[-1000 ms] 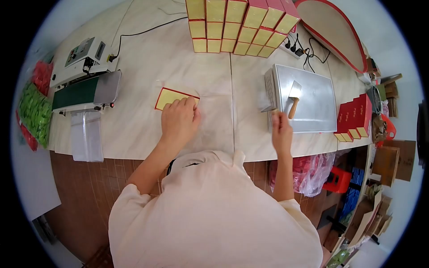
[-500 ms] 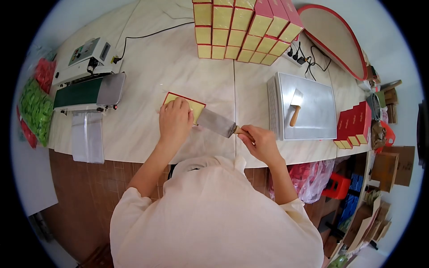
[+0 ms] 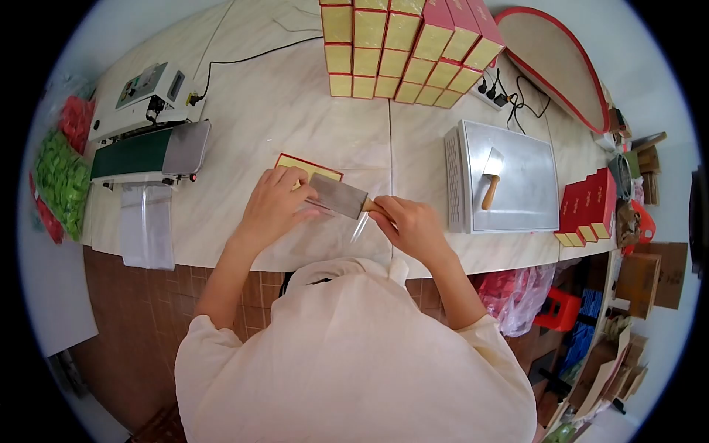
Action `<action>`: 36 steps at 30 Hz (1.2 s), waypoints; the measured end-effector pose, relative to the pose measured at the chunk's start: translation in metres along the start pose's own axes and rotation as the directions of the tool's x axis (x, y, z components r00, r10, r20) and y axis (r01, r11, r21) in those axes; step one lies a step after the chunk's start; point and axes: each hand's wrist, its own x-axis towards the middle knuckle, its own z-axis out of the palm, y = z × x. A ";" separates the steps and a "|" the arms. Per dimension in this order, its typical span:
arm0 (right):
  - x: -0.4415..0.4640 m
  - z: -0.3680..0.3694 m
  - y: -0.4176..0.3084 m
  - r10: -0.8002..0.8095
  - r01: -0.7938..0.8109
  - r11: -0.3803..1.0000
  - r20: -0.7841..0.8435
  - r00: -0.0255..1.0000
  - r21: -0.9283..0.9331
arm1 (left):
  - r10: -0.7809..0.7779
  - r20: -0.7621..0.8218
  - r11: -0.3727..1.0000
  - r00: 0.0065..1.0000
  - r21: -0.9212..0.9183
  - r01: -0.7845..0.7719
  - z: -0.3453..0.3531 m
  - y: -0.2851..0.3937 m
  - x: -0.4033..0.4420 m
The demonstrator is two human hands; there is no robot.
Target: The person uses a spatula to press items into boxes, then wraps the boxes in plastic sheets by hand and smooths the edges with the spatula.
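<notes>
A yellow box with red edges (image 3: 291,163) lies on the marble-patterned table in front of me. My right hand (image 3: 406,225) is closed round the wooden handle of a scraper (image 3: 338,196) with a broad, flat metal blade. The blade covers the box's near right part and its far end reaches my left hand. Bent over the box's near left side, my left hand (image 3: 277,203) has its thumb apart from the fingers, at the blade's end. Clear film (image 3: 360,227) glints on the table below the blade.
A metal-topped plate (image 3: 521,196) carries a second scraper (image 3: 491,177) on the right. Red boxes (image 3: 587,203) stand beyond it. Stacked yellow-and-red boxes (image 3: 402,52) rise at the back, near a power strip with cords (image 3: 493,92). A belt machine (image 3: 144,136) stands left, above clear bags (image 3: 146,225).
The scraper has moved left, over the box, with my right hand following. My left hand has shifted from the top of the box toward its near side, and its thumb has spread away.
</notes>
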 end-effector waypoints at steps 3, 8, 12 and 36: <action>0.004 0.002 0.003 -0.024 0.024 1.000 0.009 1.000 -0.005 | 0.029 -0.065 1.000 0.997 -0.003 -0.029 -0.013 -0.004 0.002; 0.006 0.000 0.006 -0.051 0.051 0.999 0.026 0.998 0.008 | 0.167 -0.101 0.974 0.981 -0.139 -0.180 -0.024 -0.013 0.011; 0.007 -0.001 0.007 -0.091 0.091 0.996 0.010 0.996 -0.015 | 0.158 -0.108 0.975 0.982 -0.140 -0.172 -0.020 -0.019 0.015; -0.028 -0.036 -0.001 0.158 -0.150 0.980 -0.053 0.986 0.131 | 0.148 -0.216 0.985 0.965 -0.051 -0.163 -0.001 -0.026 0.026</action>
